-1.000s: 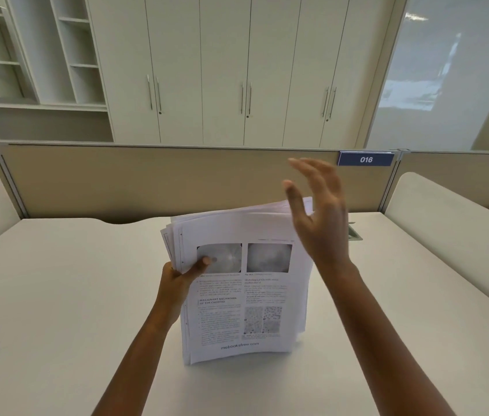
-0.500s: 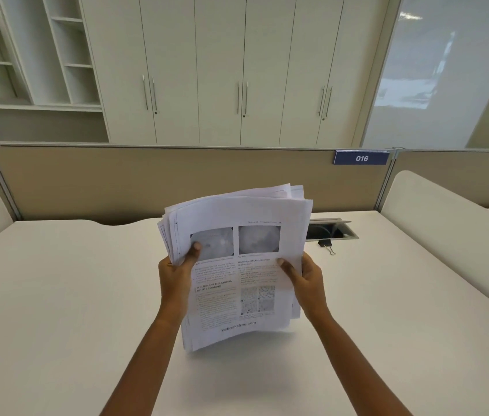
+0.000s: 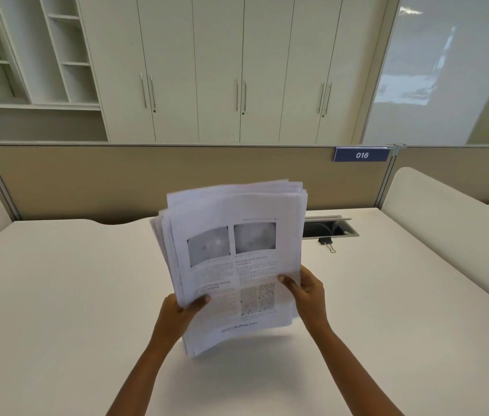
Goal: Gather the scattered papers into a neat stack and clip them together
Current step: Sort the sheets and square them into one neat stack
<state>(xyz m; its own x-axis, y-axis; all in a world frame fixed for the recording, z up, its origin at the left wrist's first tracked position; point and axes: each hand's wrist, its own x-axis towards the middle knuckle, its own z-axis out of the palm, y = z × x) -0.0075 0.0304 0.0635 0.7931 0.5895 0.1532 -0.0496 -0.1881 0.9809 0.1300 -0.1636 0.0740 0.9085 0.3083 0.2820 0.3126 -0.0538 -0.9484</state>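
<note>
From the head camera: both hands hold a stack of papers (image 3: 237, 265) upright above the middle of the white table (image 3: 72, 295), printed side toward the viewer. The left hand (image 3: 177, 313) grips the stack's lower left edge, its thumb lying across the front page and its fingers hidden behind. The right hand (image 3: 309, 292) grips the right edge a little higher, thumb on the front page and fingers curled round the back. The sheets are not squared up: their top and left edges fan out unevenly. The front page shows 2 grey pictures near its top and columns of text below. Whether the stack's bottom edge touches the table I cannot tell.

A black binder clip (image 3: 327, 243) lies on the table to the right of the papers, well apart from both hands, just in front of a cable opening (image 3: 330, 228). Behind the table stands a beige partition (image 3: 147, 178) with a blue sign (image 3: 361, 155) reading 016, and beyond it are pale cupboards (image 3: 237, 70).
</note>
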